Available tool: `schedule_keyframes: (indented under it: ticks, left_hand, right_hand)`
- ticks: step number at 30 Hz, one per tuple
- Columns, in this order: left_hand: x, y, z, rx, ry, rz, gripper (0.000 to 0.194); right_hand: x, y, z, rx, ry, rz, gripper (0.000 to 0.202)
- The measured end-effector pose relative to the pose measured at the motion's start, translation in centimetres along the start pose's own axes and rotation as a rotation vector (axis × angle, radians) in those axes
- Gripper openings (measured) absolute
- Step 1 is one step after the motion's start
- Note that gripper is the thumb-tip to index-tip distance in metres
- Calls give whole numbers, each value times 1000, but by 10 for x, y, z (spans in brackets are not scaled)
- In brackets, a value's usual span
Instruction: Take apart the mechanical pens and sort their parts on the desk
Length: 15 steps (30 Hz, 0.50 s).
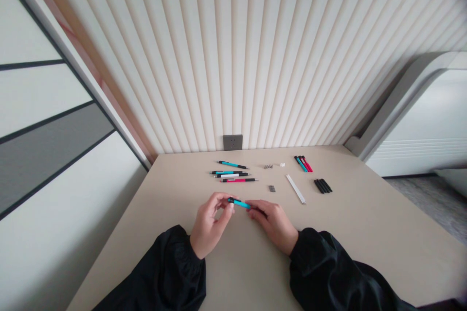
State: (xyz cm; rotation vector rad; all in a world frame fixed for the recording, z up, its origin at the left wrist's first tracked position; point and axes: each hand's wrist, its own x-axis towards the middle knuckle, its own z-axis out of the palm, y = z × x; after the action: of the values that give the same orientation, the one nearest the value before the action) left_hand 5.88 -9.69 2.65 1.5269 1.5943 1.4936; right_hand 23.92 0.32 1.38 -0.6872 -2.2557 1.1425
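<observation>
A blue pen barrel (241, 203) with a black clip end is held level between both hands, just above the table. My left hand (211, 221) pinches the black clip end between thumb and fingers. At the other end, the fingers of my right hand (273, 221) close around the barrel and hide its tip. Beyond the hands lie whole pens: a blue pen (233, 164), another blue one (226, 172), a white pen (229, 175) and a red pen (238, 180).
On the table (251, 272), right of the pens, lie small springs (268, 166), white bits (282, 164), small metallic parts (272, 188), white refills (296, 189), blue and red barrels (303, 164) and black grips (323, 185). A dark socket (232, 142) sits on the ribbed wall behind.
</observation>
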Motion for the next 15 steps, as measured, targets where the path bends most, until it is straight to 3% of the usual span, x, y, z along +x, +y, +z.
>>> schedule_keyframes:
  ticks: [6, 15]
  left_hand:
    - [-2, -4, -2, -28, 82, 0, 17]
    - [-1, -1, -2, 46, 53, 40, 14]
  right_hand:
    - [0, 9, -15, -55, 127, -8, 20]
    - [9, 50, -57, -38, 443, 103, 36]
